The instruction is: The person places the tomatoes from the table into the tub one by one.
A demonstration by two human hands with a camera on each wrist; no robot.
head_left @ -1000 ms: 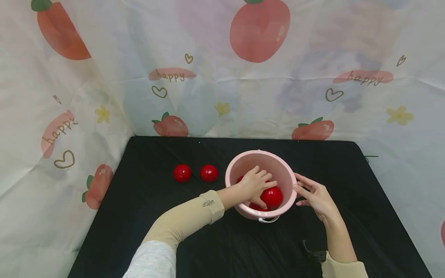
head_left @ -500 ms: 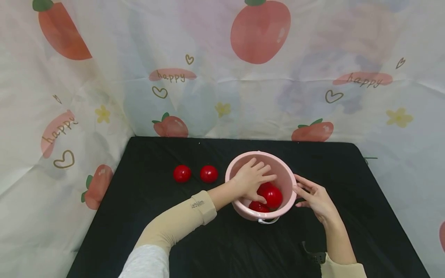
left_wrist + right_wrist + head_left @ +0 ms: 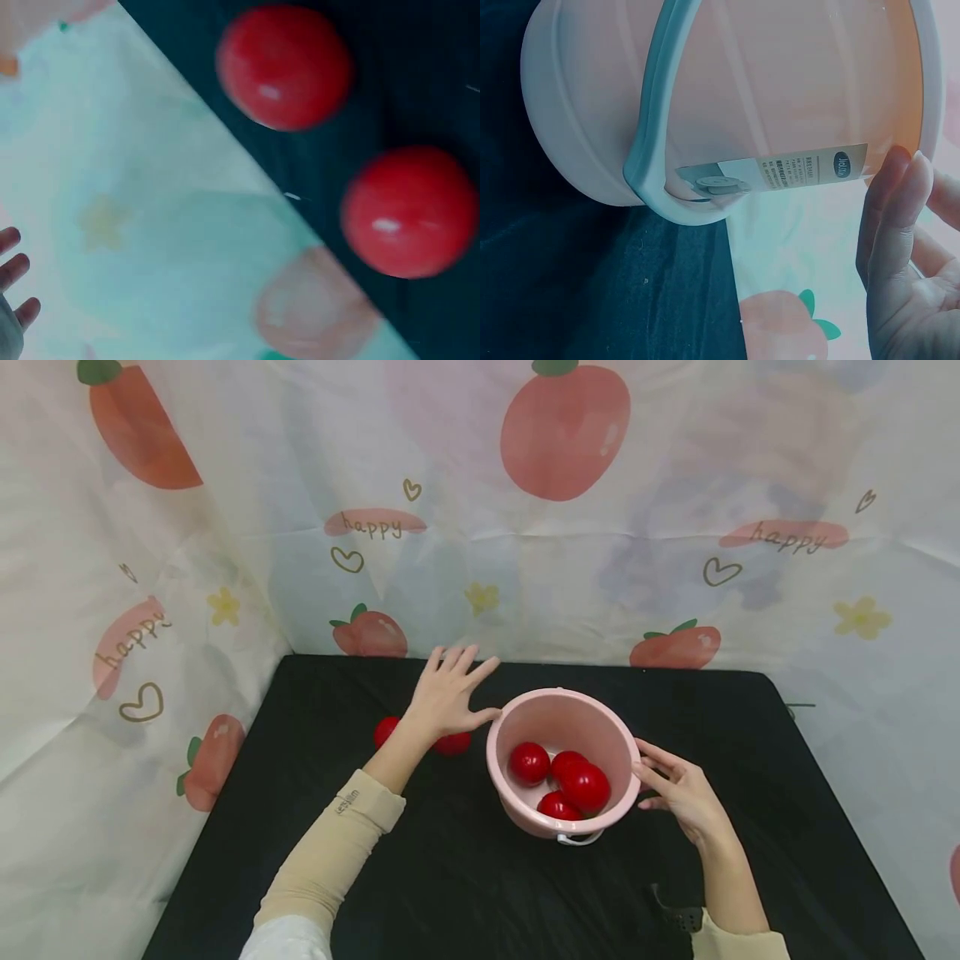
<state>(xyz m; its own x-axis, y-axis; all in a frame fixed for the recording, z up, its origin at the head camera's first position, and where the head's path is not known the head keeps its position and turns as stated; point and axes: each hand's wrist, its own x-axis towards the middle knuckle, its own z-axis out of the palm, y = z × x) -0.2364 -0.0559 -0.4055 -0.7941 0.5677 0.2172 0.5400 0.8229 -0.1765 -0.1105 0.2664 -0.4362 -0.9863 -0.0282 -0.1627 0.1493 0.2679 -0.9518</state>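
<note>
Left hand point(image 3: 446, 697), spread and empty: two red balls point(image 3: 409, 212) sit below its wrist; right hand point(image 3: 686, 792) pinches the bucket point(image 3: 577, 725).

The left arm wears a beige sleeve point(image 3: 330, 852) with dark lettering point(image 3: 347, 802) and pale cloth point(image 3: 288, 939); the right, a beige cuff point(image 3: 738, 945), perhaps a black strap point(image 3: 684, 917).

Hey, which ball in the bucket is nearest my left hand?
The leftmost red ball in the pink bucket; the other three balls cluster farther right.
</note>
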